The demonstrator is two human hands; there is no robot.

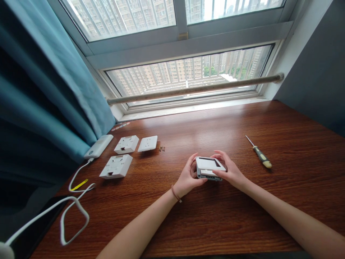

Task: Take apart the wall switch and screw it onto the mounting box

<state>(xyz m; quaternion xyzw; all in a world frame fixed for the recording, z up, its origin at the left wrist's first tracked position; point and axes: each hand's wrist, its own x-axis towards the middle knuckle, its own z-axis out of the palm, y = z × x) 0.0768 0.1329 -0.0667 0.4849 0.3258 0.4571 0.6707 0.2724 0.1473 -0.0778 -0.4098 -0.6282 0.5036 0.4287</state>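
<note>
Socket box (209, 168) between both hands, left hand (188, 178), right hand (232, 172)

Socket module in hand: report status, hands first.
Left hand and right hand both grip the white socket module, held just above the desk. Screwdriver lies to the right, untouched. Nothing in the way.

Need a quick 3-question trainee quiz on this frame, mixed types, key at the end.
1. True or false: both hands hold the switch module just above the desk.
2. The screwdriver lies nearest which hand? A) left hand B) right hand
3. How many white wall-plate parts lie left of the screws?

Key: 1 true; 2 B; 3 three: two back boxes and a faceplate.
</note>
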